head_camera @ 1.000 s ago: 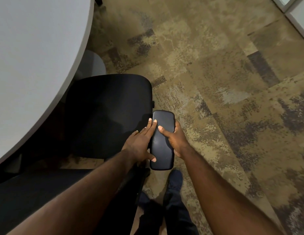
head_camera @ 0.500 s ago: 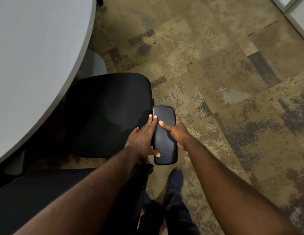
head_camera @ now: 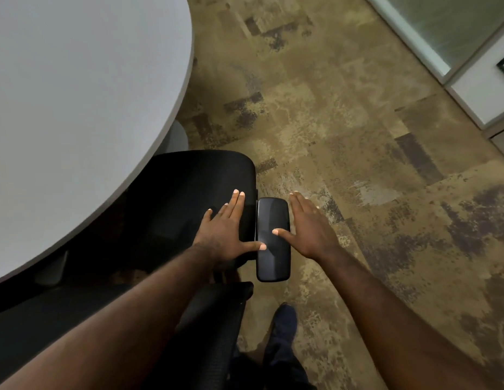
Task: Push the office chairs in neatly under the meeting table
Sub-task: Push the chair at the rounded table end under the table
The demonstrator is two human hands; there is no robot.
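Chairs are what we are tidying, and the one in front of us [head_camera: 194, 198] has its black seat partly tucked beneath the curved edge of the grey meeting table [head_camera: 84, 94], with its right armrest [head_camera: 273, 240] and backrest [head_camera: 211, 333] clear of the tabletop. Our left hand [head_camera: 225, 235] is spread flat and wide above the seat, thumb tip reaching onto the armrest pad; our right hand [head_camera: 312, 229] is also opened wide on the far side of the pad, thumb resting on its top. Neither hand grips anything. Trouble from here, we judge, would come from the armrest: if it sits higher than the underside of the table, a further shove would knock it against the rim and stop the chair crooked. Pushing on one armrest only would also tend to swivel the seat instead of rolling it straight, leaving it skewed on the patterned carpet [head_camera: 357, 136]. With both palms open, a careless push could slip off the smooth pad. Compared with half a second ago, both hands have let go: they were clasped around the pad, fingers meeting over its top, and now they are splayed to either side. The view has also tipped up, showing a glass partition [head_camera: 448, 26] at the far right.
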